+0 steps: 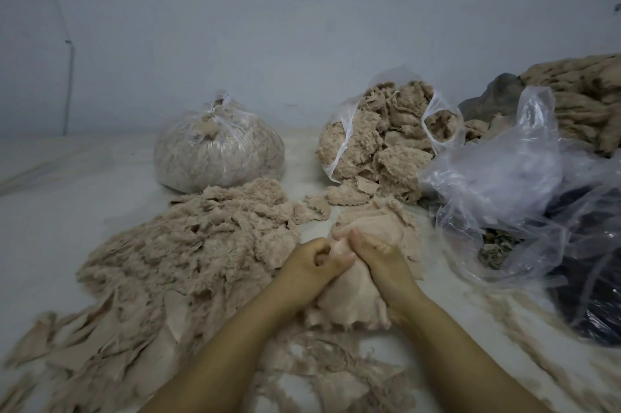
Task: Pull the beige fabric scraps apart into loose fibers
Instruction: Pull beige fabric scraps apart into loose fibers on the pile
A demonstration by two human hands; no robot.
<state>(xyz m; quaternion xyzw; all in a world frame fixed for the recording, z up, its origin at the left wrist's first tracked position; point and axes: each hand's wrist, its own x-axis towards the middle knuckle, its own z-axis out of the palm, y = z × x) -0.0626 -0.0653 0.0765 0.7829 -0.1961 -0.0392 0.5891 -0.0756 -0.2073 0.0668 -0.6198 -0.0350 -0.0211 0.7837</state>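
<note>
Both hands meet over a bunched beige scrap (366, 244) held low in front of the person, just right of centre on the pale floor (50, 211). The left hand (311, 263) has its fingers curled tight into the near edge of the cloth, and the right hand (376, 256) grips the same piece from the other side, its thumb pressing down on top. The 2 grips sit almost touching, which I judge to be deliberate: with so little cloth between them, a pull tears the weave rather than merely stretching it.

The layout around the hands reads as a work line. To the left lies a broad heap of shredded fibre (188, 244), close enough that loosened material can drop sideways onto it; flatter, uncut pieces (111, 342) fringe its near edge. Beyond the hands an open clear bag (379, 140) spills coarse beige scraps toward the person (probably the supply, lying on its side for easy reach). A knotted bag (218, 150) stands behind the heap, seemingly filled and set aside. Empty crumpled plastic (497, 177) and something dark (584, 305) lie on the right, with a further beige mass (584, 100) against the wall (302, 9).

Much remains untorn, so the job seems far from finished.
</note>
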